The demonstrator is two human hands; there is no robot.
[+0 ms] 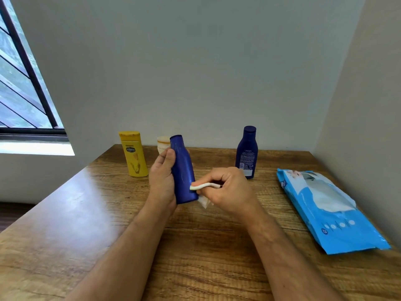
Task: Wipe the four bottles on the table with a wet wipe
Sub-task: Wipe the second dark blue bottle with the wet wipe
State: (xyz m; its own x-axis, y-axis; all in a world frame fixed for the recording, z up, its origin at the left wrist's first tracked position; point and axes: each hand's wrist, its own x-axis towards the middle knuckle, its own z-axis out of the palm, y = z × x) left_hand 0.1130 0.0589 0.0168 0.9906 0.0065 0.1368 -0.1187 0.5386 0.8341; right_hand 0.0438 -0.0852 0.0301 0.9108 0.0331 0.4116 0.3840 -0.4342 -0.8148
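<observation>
My left hand has its fingers clamped round the blue bottle, held above the table left of the wipe pack; right hand fingers pinch the wet wipe against its lower side; smooth rigid plastic, probably slippery when wet, so grip mid-body.

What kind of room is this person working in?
Probably a room in a home, set in a corner: a wooden table pushed against plain walls, a barred window beside it, and lotion bottles such as the yellow bottle plus a blue wipes pack.
</observation>
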